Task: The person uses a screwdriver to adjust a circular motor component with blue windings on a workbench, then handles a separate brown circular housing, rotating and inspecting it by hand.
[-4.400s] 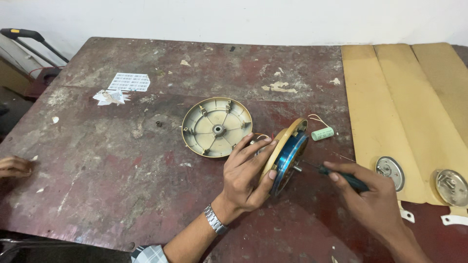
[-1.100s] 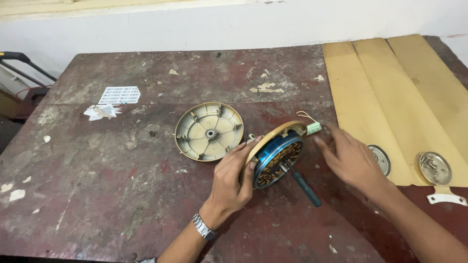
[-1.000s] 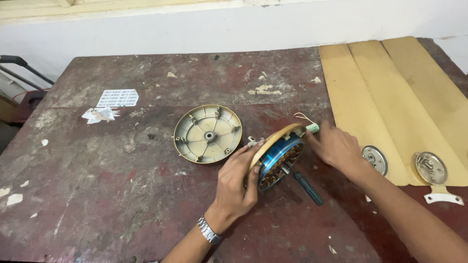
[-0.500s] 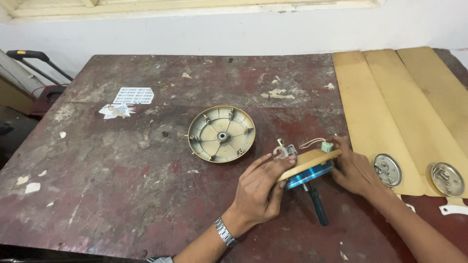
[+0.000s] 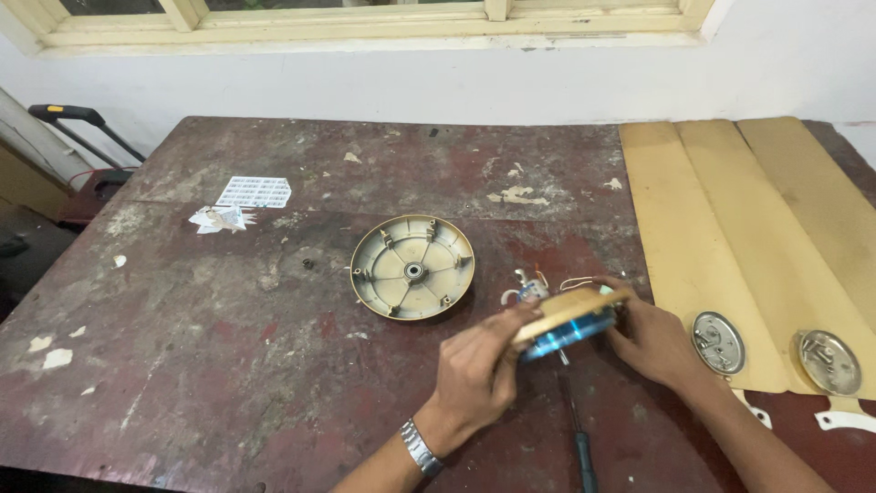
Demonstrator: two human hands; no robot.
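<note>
Both my hands hold a round fan motor (image 5: 570, 321) with a tan top cover and a blue winding ring beneath, tilted slightly just above the table. My left hand (image 5: 476, 372), a metal watch on its wrist, grips the motor's left side. My right hand (image 5: 651, 336) grips its right side. Thin wires and a small connector (image 5: 529, 290) trail from the motor's far edge. Under the motor a screwdriver (image 5: 577, 429) with a dark handle lies on the table. A separate round tan cover (image 5: 412, 267), ribbed inside with a centre bearing, lies open side up to the left.
The worn dark-red table (image 5: 228, 365) has flaking paint. Three tan fan blades (image 5: 730, 210) with round metal mounts (image 5: 718, 342) lie at the right. A printed paper sheet (image 5: 255, 192) and torn scraps (image 5: 217, 219) lie at the far left. A black-handled trolley (image 5: 78, 119) stands beyond the left edge.
The motor has gone from standing on edge to lying nearly flat between both hands. My right hand let go of the screwdriver, which now lies on the table.
</note>
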